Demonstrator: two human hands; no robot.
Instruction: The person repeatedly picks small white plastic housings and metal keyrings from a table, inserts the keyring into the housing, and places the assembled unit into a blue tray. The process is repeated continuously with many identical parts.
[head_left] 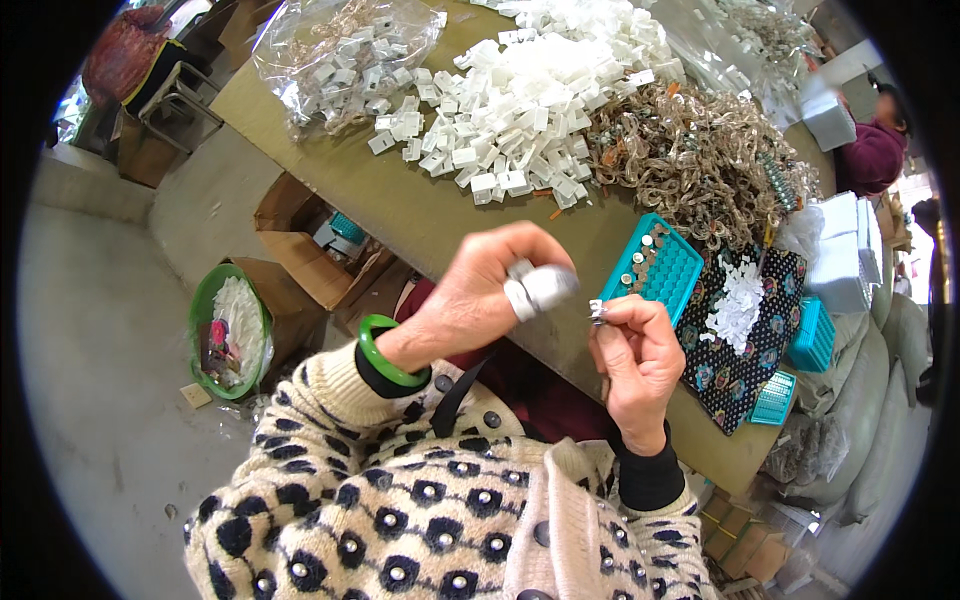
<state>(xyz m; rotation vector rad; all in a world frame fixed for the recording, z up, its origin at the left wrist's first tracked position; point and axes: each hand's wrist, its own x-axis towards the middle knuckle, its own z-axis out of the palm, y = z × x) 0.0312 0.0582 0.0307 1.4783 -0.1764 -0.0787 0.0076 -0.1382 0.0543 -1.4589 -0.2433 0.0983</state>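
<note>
My left hand (pixel 480 295), with a green bangle at its wrist, is raised over the table's near edge. Its fingers are curled together, white tape wraps some of them, and the fingertips are blurred; what they hold, if anything, is hidden. To its right, my right hand (pixel 635 360) pinches a small white plastic piece (pixel 597 307) with a dark, shiny part between thumb and forefinger. Just beyond that hand lies a teal tray (pixel 678 275) of round pockets, some filled with small round silvery pieces. Beside the tray, small white pieces (pixel 738 308) are piled on a black flowered cloth (pixel 712 375).
Farther back on the table (pixel 375 205) are heaped white plastic cases (pixel 540 100), tangled clear cords (pixel 690 150) and a filled plastic bag (pixel 345 60). Teal baskets (pixel 812 335) stand at right. A green basin (pixel 195 335) and cardboard box (pixel 290 240) sit left. Another person (pixel 875 150) is at far right.
</note>
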